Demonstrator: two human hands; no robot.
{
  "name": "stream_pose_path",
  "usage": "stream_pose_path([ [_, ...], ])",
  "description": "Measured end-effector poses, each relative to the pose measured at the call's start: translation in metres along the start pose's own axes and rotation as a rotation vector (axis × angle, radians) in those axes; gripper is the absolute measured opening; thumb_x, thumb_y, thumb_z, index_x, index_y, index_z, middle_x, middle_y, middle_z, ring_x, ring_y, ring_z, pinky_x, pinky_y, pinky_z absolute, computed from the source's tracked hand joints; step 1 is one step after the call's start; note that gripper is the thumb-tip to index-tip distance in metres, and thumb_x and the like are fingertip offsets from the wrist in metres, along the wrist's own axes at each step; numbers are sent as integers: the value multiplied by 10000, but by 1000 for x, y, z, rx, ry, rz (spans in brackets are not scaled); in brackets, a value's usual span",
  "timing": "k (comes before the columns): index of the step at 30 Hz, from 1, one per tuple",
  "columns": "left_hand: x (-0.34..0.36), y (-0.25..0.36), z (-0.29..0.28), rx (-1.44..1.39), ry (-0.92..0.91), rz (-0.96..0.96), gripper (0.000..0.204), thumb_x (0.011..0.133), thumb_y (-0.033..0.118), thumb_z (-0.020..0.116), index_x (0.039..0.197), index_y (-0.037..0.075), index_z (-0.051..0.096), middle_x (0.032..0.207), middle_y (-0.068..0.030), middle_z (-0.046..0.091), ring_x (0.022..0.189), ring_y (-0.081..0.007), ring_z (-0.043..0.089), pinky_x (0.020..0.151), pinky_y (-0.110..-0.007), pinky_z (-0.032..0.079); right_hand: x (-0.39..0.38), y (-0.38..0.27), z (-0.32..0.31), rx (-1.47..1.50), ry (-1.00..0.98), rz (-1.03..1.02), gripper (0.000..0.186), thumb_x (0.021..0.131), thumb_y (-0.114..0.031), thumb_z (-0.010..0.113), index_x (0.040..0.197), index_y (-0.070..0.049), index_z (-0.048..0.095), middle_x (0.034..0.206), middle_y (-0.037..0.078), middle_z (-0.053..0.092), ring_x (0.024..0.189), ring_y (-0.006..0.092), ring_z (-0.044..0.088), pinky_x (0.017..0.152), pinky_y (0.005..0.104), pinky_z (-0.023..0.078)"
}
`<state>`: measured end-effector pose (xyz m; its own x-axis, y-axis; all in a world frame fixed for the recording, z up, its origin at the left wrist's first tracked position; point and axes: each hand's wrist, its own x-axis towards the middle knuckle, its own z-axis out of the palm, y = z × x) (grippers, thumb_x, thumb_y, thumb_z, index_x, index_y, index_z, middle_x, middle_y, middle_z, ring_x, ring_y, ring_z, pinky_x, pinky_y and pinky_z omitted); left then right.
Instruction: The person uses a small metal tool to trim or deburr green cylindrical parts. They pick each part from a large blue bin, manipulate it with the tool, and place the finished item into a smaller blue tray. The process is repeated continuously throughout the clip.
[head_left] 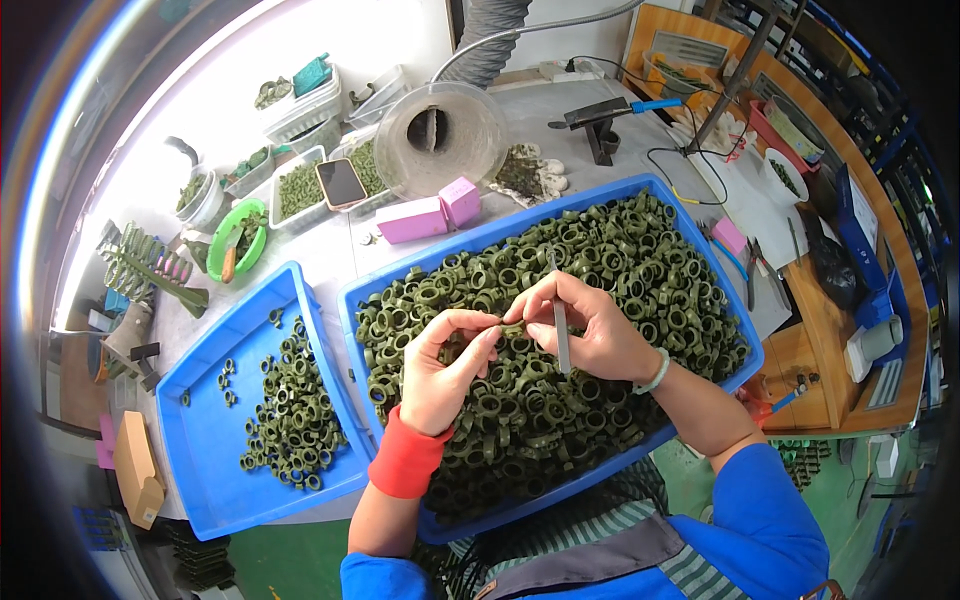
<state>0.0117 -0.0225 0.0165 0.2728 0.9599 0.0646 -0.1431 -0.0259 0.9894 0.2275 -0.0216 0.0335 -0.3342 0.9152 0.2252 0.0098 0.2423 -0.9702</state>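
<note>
Above a big blue tray heaped with dark green wax-like rings, my two hands meet at their fingertips. My left hand, a red band at its wrist, pinches a small green piece, apparently one of the rings, mostly hidden by the fingers. The fingers of my right hand close in on the same piece from the other side. A slim flat metal tool, like a small file, is tucked in my right hand and points down over the rings.
A second blue tray with fewer rings stands at the left. Behind are pink blocks, a phone, a clear round duct hood, tubs of green pieces and a green basket. Pliers lie at the right.
</note>
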Motion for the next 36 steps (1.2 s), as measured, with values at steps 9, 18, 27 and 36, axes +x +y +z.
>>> stream_pose_path([
  [9, -2, -7, 2, 224, -36, 130, 135, 914, -22, 714, 1041, 11, 682, 885, -3, 631, 710, -44, 586, 618, -191, 470, 0, 9, -4, 54, -93, 130, 204, 912, -58, 728, 1018, -50, 554, 937, -15, 603, 851, 47, 610, 780, 243, 544],
  [18, -2, -3, 2, 281, -58, 132, 140, 888, -44, 721, 1013, 10, 689, 887, -21, 632, 731, -62, 586, 644, -215, 480, 2, 5, -10, 172, -183, 237, 237, 902, -52, 733, 1034, -57, 536, 975, -7, 594, 881, 41, 589, 796, 233, 533],
  [27, 0, -7, 1, 326, -83, 228, 118, 935, -29, 683, 1049, 2, 675, 806, 13, 629, 673, -31, 555, 606, -184, 451, 2, 7, -9, 168, -190, 233, 243, 905, -59, 732, 1045, -61, 534, 972, -14, 579, 885, 41, 575, 799, 225, 521],
  [36, -1, 1, 0, 75, -83, 16, 126, 960, 39, 685, 1078, -7, 685, 936, -35, 698, 801, -81, 672, 660, -212, 535, 3, 13, -15, 229, -223, 171, 259, 912, -47, 713, 1082, -71, 520, 1059, 12, 602, 981, 69, 605, 884, 256, 536],
])
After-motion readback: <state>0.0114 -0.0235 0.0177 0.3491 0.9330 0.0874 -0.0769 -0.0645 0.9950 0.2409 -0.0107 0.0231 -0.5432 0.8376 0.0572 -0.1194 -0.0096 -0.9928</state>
